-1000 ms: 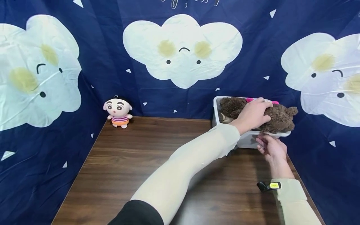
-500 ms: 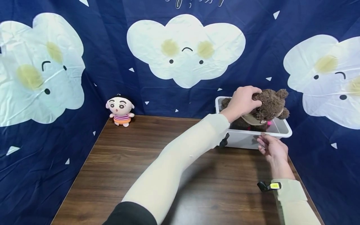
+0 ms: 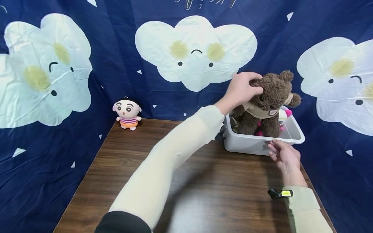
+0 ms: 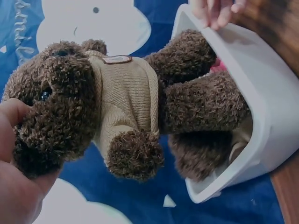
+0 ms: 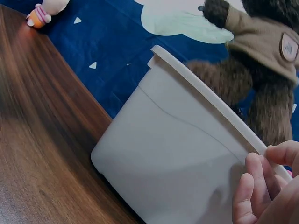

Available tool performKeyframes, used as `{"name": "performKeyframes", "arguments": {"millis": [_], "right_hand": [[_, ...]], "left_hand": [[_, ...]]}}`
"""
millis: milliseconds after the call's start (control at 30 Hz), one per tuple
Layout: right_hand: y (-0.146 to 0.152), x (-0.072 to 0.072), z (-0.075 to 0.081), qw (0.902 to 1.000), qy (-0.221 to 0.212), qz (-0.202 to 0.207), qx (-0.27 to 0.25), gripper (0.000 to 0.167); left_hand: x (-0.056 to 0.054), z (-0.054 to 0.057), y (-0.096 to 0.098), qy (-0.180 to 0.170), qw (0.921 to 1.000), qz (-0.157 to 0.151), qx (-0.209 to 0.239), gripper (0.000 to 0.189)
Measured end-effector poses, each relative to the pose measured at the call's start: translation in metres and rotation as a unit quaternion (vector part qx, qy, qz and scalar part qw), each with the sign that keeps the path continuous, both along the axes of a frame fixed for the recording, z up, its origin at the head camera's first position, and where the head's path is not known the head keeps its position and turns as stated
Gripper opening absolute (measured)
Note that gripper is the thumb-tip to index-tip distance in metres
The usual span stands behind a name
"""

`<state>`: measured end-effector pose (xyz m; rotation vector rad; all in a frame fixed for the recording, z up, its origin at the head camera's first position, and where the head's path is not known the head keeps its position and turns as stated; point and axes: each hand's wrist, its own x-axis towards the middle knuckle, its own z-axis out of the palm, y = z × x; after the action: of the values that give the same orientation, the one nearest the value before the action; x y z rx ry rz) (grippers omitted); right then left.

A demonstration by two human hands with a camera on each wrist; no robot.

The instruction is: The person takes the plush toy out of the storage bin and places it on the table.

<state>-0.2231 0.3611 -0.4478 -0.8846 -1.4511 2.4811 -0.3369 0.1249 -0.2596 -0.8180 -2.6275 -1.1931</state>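
My left hand (image 3: 241, 87) grips a brown teddy bear (image 3: 274, 89) by its head, thumb and fingers pressed into the fur. The bear wears a beige knitted top (image 4: 126, 93) and hangs nearly upright, its legs reaching below the rim of a white plastic bin (image 3: 247, 144). On the bin's front rim, my right hand (image 3: 287, 158) pinches the edge between thumb and fingers, as the right wrist view also shows. Inside the bin lie a white-and-pink plush toy (image 3: 282, 117) and another brown furry toy (image 4: 198, 151), both partly hidden by the bear.
A small doll plush (image 3: 128, 113) with a striped shirt and orange shorts sits at the table's back left corner. The brown wooden table (image 3: 140, 155) is enclosed by a dark blue cloth (image 3: 113, 48) printed with white clouds.
The left hand has lifted the bear from lying in the bin to nearly upright, moving up and left. The white-and-pink plush has come more into view. The right hand stays at the rim.
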Motion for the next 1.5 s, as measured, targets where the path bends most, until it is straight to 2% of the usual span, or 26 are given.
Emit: {"name": "performKeyframes", "arguments": {"millis": [133, 267, 367, 533, 700, 833, 933, 1133, 1300, 1500], "right_hand": [[0.001, 0.000, 0.000, 1.0000, -0.004, -0.004, -0.001, 0.011], [0.002, -0.001, 0.000, 1.0000, -0.008, -0.004, -0.003, 0.012], [0.002, -0.001, -0.001, 0.9999, -0.010, -0.005, -0.005, 0.012], [0.002, -0.001, -0.002, 0.9999, -0.011, -0.003, -0.007, 0.011], [0.003, 0.000, -0.002, 0.9999, -0.012, -0.002, -0.005, 0.011], [0.002, 0.000, -0.001, 0.9999, -0.014, -0.005, -0.004, 0.010], [0.002, -0.001, -0.002, 0.9998, -0.018, -0.005, -0.005, 0.011], [0.001, -0.001, -0.001, 0.9999, -0.010, 0.003, -0.004, 0.014], [0.001, -0.001, -0.001, 1.0000, -0.001, 0.006, -0.007, 0.014], [0.000, -0.001, -0.001, 1.0000, -0.009, 0.002, -0.003, 0.013]], "left_hand": [[-0.004, 0.013, -0.023, -0.001, 0.9996, 0.000, 0.029, 0.044], [-0.009, 0.020, -0.048, 0.002, 0.9987, 0.020, 0.046, 0.044], [-0.013, 0.024, -0.066, 0.003, 0.9977, 0.040, 0.054, 0.043], [-0.017, 0.030, -0.100, 0.007, 0.9957, 0.058, 0.072, 0.041], [-0.026, 0.031, -0.137, 0.036, 0.9935, 0.069, 0.083, 0.035], [-0.033, 0.025, -0.168, 0.054, 0.9915, 0.082, 0.085, 0.030], [-0.037, 0.017, -0.191, 0.058, 0.9913, 0.088, 0.078, 0.028], [-0.040, -0.003, -0.230, 0.011, 0.9915, 0.114, 0.062, 0.039], [-0.044, -0.024, -0.250, -0.025, 0.9903, 0.129, 0.044, 0.047], [-0.052, -0.047, -0.263, -0.026, 0.9911, 0.129, 0.019, 0.044]]}}
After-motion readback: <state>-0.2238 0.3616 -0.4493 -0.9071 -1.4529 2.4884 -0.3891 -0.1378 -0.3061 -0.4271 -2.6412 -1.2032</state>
